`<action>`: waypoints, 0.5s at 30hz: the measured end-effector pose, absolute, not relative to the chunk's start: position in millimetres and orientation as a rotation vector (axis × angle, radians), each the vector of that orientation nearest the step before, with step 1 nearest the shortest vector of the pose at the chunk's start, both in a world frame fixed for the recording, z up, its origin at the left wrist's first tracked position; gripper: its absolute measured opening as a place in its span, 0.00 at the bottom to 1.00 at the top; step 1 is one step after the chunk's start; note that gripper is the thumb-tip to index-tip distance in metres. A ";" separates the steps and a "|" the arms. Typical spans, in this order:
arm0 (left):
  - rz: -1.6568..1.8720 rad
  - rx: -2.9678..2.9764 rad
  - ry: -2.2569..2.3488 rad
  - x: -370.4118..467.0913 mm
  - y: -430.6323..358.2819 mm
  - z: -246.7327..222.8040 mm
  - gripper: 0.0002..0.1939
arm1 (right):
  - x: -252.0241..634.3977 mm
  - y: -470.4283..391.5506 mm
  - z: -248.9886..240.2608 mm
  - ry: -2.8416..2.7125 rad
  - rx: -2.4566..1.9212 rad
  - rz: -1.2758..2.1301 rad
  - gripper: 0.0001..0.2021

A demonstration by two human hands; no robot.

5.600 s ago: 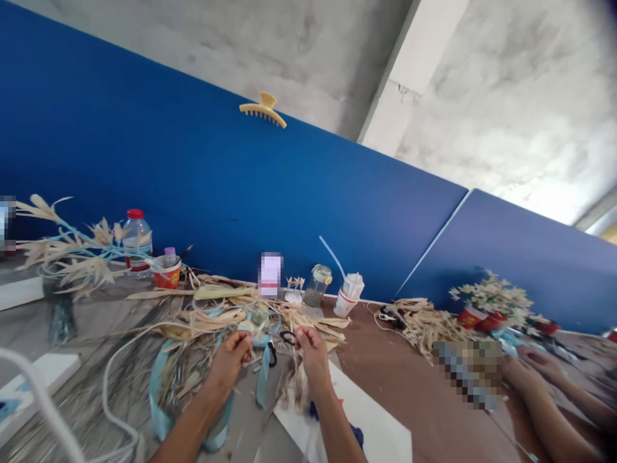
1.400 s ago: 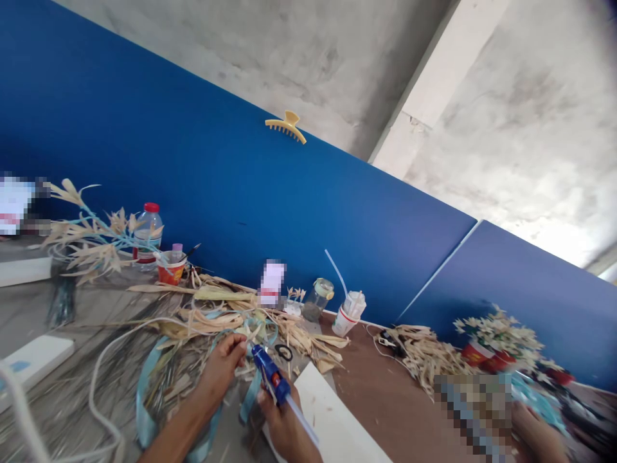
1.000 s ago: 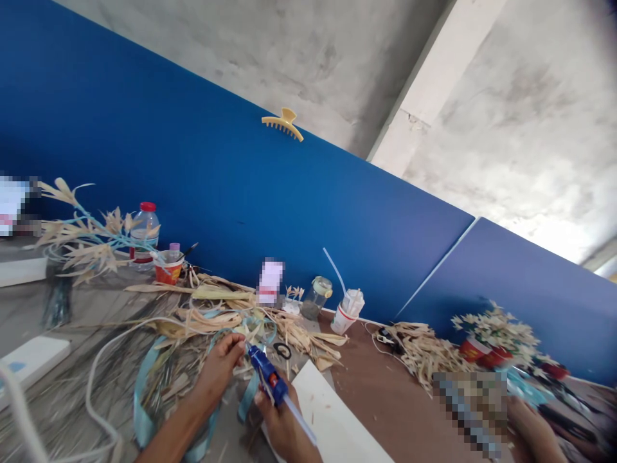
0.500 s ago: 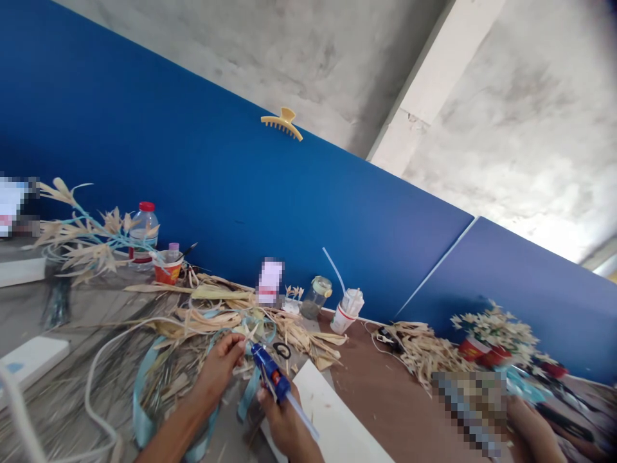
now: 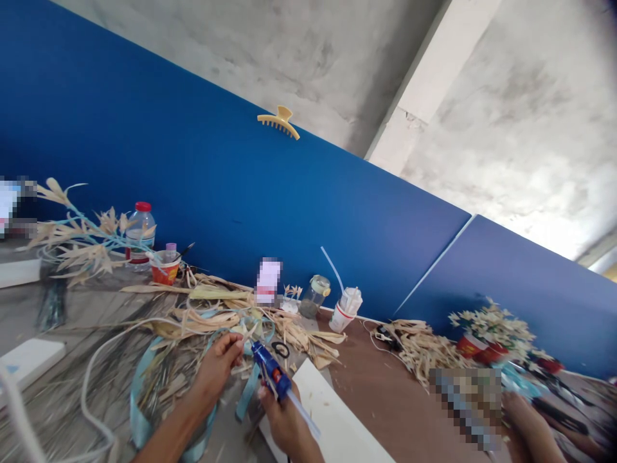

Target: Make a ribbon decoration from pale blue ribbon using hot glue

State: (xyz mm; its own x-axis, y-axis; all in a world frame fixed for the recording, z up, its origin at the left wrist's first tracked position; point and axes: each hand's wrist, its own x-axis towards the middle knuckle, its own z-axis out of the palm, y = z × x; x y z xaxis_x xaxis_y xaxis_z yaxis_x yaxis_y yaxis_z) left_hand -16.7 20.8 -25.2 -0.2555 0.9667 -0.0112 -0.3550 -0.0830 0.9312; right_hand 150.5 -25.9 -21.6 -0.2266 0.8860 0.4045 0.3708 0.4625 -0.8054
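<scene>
A blue hot glue gun (image 5: 270,368) with a clear glue stick (image 5: 303,415) sticking out of its back end is gripped in my right hand (image 5: 284,418). Its nozzle points up and left, close to the fingertips of my left hand (image 5: 222,363). Those fingers are pinched on a small pale husk flower (image 5: 249,334), partly hidden by the hand. Light blue ribbon (image 5: 139,399) loops over the table around my left forearm. Dry corn husks (image 5: 212,318) lie just beyond both hands, and a black ring (image 5: 280,349) rests beside the gun.
A white board (image 5: 328,411) lies right of my hand. Behind stand a phone (image 5: 268,281), a jar (image 5: 315,296), a white cup (image 5: 344,312), a red cup (image 5: 164,269) and a bottle (image 5: 141,235). A white cable (image 5: 89,379) curves at left. Another person's arm (image 5: 530,421) is at right.
The view has shifted very slightly, so everything sits a little further left. Both hands keep nearly the same pose, with the glue gun still beside the small husk flower.
</scene>
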 end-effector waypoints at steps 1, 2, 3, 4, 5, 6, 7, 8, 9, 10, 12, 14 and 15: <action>1.571 0.818 1.063 -16.7 20.5 -24.6 0.16 | 150.8 -26.0 -21.6 -1.810 -1.071 0.709 0.13; 1.568 0.815 1.038 -16.7 20.0 -23.6 0.16 | 151.1 -26.3 -21.6 -1.821 -1.073 0.708 0.13; 1.563 0.811 1.016 -16.6 19.4 -22.5 0.16 | 151.4 -26.6 -21.4 -1.828 -1.078 0.708 0.13; 1.563 0.800 1.013 -16.6 18.8 -21.2 0.16 | 151.6 -27.0 -21.0 -1.835 -1.085 0.712 0.12; 1.561 0.789 1.013 -16.6 18.3 -20.0 0.16 | 151.7 -27.4 -20.6 -1.837 -1.092 0.715 0.13; 1.558 0.783 1.012 -16.5 18.0 -18.9 0.17 | 151.7 -27.7 -20.0 -1.834 -1.098 0.716 0.13; 1.556 0.780 1.011 -16.5 17.9 -18.2 0.17 | 151.5 -28.0 -19.3 -1.828 -1.099 0.714 0.13; 1.556 0.776 1.010 -16.5 18.0 -18.0 0.17 | 151.3 -28.1 -18.7 -1.827 -1.092 0.709 0.13; 1.558 0.771 1.006 -16.6 18.4 -18.1 0.18 | 151.0 -28.3 -18.2 -1.830 -1.081 0.704 0.14; 1.560 0.764 0.998 -16.6 18.8 -18.6 0.18 | 150.8 -28.4 -17.9 -1.837 -1.067 0.701 0.14; 1.561 0.748 0.974 -16.8 19.7 -20.1 0.18 | 150.5 -28.6 -18.0 -1.844 -1.047 0.699 0.14; 1.566 0.735 0.954 -16.9 20.0 -21.4 0.18 | 150.6 -28.6 -18.7 -1.843 -1.053 0.686 0.14; 1.570 0.733 0.948 -16.8 19.9 -21.7 0.18 | 150.7 -28.4 -19.2 -1.839 -1.058 0.679 0.15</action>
State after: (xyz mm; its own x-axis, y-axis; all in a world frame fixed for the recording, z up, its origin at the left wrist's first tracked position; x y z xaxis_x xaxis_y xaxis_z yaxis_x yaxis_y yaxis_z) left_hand -16.8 19.9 -21.7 -0.2015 0.9790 -0.0303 -0.4826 -0.0723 0.8728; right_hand 150.7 -28.4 -19.2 -0.2475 0.8728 0.4206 0.3905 0.4872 -0.7812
